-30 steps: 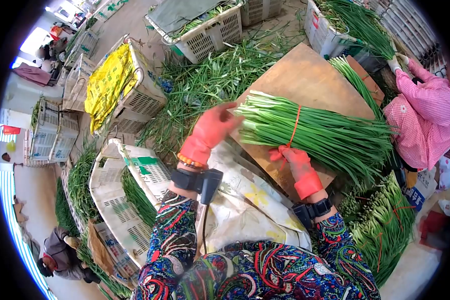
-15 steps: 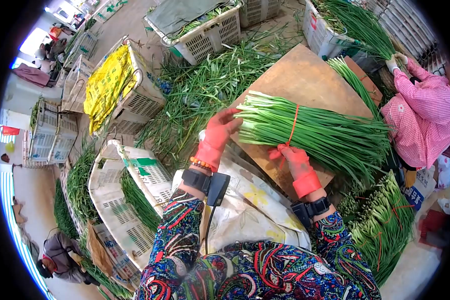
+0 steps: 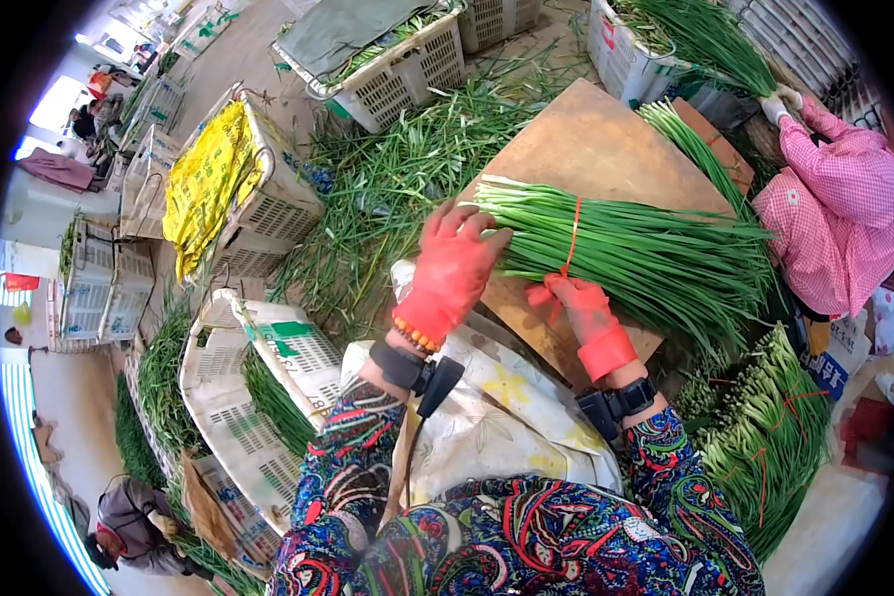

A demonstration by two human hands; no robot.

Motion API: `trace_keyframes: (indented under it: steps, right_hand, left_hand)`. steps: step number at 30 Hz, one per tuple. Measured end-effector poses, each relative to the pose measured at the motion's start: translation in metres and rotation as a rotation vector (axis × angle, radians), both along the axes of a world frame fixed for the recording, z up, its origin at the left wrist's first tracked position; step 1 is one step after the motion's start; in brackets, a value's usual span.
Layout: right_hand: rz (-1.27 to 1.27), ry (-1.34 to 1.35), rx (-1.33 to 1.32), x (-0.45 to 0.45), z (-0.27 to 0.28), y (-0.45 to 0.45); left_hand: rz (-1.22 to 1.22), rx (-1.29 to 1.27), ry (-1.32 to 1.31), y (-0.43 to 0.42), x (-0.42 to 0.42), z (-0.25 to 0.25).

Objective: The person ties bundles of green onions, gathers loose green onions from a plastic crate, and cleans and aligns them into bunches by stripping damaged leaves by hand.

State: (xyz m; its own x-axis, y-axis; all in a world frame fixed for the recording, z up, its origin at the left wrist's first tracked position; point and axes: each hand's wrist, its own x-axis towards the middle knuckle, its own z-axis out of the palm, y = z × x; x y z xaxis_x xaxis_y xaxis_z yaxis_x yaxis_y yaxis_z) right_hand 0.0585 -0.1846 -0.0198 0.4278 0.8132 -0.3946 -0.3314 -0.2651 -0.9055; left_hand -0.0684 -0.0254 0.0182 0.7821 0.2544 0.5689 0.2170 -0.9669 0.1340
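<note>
A large bundle of green stalks [image 3: 646,243] lies across a brown board [image 3: 586,134], its pale ends to the left. Around its middle runs a red tie [image 3: 573,236]. My left hand [image 3: 457,258], in a red glove, rests at the pale ends with its fingers apart and curved over them. At the near edge of the bundle, my right hand [image 3: 581,313], also red-gloved, pinches the lower end of the red tie between thumb and fingers.
Tied bundles [image 3: 765,427] lie at the lower right. A co-worker in pink [image 3: 839,209] handles stalks at the upper right. Loose stalks [image 3: 407,169] cover the floor beyond the board. White crates [image 3: 397,89] stand beyond and at the left; a patterned cloth [image 3: 507,417] lies before me.
My left hand has moved right and over the pale ends, its back now turned up. My right hand stays at the tie. The view has shifted slightly.
</note>
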Motion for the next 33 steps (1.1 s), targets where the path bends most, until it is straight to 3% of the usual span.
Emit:
trace_keyframes:
  steps: [6,9,14,18,20,21,23,24,25,26,28,30,31,32,33]
  right_hand:
    - [-0.011,-0.030,-0.025,0.002,-0.003,0.001]
    - [-0.008,-0.029,-0.013,0.002,-0.001,0.000]
    - [-0.049,0.070,0.016,0.001,0.009,-0.002]
    - [-0.033,0.008,0.040,0.002,-0.001,-0.002]
    - [-0.027,0.037,0.039,0.002,-0.004,-0.001]
    - [-0.024,0.051,0.037,0.003,-0.005,-0.002]
    - [-0.035,0.077,0.029,0.004,-0.003,-0.004]
    - [-0.036,0.090,0.027,0.004,-0.002,-0.003]
    - [-0.047,0.105,0.011,0.003,0.001,-0.002]
    - [-0.056,0.124,-0.002,0.000,0.004,-0.002]
    - [-0.055,0.113,-0.017,-0.001,0.006,0.000]
    - [-0.038,0.051,-0.029,-0.001,0.007,-0.001]
    - [-0.040,0.071,-0.020,-0.003,0.007,-0.002]
    - [-0.043,0.089,-0.007,-0.003,0.007,-0.002]
    - [-0.049,0.109,0.005,-0.004,0.007,-0.004]
  left_hand:
    - [-0.175,0.095,0.197,0.012,0.007,0.007]
    - [-0.134,0.158,0.190,0.012,0.012,0.014]
    - [-0.073,0.031,0.281,0.036,0.011,0.029]
    - [0.149,-0.006,0.303,0.087,-0.028,0.021]
    - [0.494,-0.123,0.242,0.131,-0.074,0.008]
    - [0.449,-0.381,-0.064,0.147,-0.109,0.000]
    - [0.971,-0.534,0.034,0.213,-0.191,-0.033]
    - [0.973,-0.518,0.204,0.218,-0.223,-0.033]
    - [1.126,-0.479,0.328,0.219,-0.248,-0.044]
    - [1.197,-0.515,0.411,0.192,-0.236,-0.021]
    - [0.876,-0.089,0.381,0.228,-0.258,-0.078]
    - [0.699,-0.411,0.257,0.148,-0.143,0.008]
    - [0.418,-0.401,0.038,0.133,-0.103,0.021]
    - [0.230,-0.256,-0.054,0.107,-0.062,0.037]
    - [0.123,-0.301,-0.041,0.075,-0.021,0.063]
